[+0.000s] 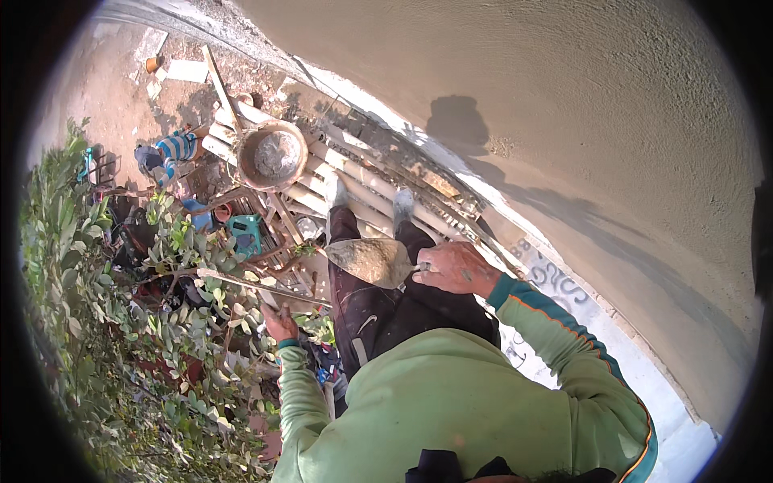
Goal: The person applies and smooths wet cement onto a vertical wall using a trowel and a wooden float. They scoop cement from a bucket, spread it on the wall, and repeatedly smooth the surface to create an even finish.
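Note:
My right hand (456,268) grips the handle of a pointed trowel (366,260), its blade coated with grey-brown mortar, held over my dark-trousered legs. My left hand (280,320), lower on the left beside leafy branches, is closed around a pale object that I cannot make out. A long thin strip (241,283) crosses just above that hand. Beyond the trowel, my feet stand on pale poles (346,167) laid side by side, where a round tub (250,175) holds grey mix.
A plastered wall (596,121) with a white lower band fills the right. Foliage (97,338) crowds the left. Down on the ground are a person in a striped top (177,146), a teal container (244,236), a blue container (197,215), a wooden plank (220,84) and scattered debris.

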Demonstrator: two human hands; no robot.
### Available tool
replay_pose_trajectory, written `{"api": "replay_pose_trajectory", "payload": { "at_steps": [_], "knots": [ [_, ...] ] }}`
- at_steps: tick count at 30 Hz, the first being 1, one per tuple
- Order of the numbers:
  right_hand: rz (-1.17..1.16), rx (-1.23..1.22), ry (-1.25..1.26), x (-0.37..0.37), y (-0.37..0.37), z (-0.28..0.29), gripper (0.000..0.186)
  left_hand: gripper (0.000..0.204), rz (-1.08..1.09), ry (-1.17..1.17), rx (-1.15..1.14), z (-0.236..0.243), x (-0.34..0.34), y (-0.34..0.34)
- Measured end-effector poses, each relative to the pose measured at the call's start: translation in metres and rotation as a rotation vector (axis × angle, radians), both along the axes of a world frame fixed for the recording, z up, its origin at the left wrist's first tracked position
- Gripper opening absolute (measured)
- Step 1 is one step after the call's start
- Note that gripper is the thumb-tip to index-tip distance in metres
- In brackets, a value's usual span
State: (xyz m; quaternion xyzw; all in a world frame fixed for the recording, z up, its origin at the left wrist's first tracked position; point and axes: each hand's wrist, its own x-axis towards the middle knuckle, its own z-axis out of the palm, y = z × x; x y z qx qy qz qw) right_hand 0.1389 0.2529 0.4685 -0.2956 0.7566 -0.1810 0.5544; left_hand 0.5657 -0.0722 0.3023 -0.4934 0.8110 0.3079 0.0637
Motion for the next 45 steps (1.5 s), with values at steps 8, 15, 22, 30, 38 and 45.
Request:
{"api": "replay_pose_trajectory", "payload": {
  "at_steps": [8, 15, 22, 30, 38, 45],
  "knots": [
    [-0.841, 0.127, 0.017, -0.050, 0.188, 0.149, 0.029, 0.044, -0.079, -0.063, 0.049, 0.016, -0.071, -0.054],
    [-0.824, 0.276, 0.388, -0.010, 0.227, 0.340, 0.049, 0.069, -0.280, -0.195, -0.121, -0.033, -0.061, -0.069],
    [-0.298, 0.157, 0.178, 0.004, 0.110, 0.039, 0.056, 0.060, -0.301, 0.072, -0.346, 0.003, -0.070, -0.056],
    [-0.137, -0.029, 0.023, 0.025, -0.153, -0.174, 0.078, 0.050, 0.110, 0.055, -0.162, 0.090, -0.047, -0.089],
    [-0.248, -0.335, -0.038, 0.052, -0.208, -0.131, 0.059, 0.051, 0.109, 0.253, -0.195, 0.097, -0.131, -0.122],
    [-0.127, -0.347, 0.432, 0.043, -0.145, -0.083, 0.042, 0.051, 0.048, 0.508, 0.188, 0.061, -0.272, -0.082]
  ]
}}
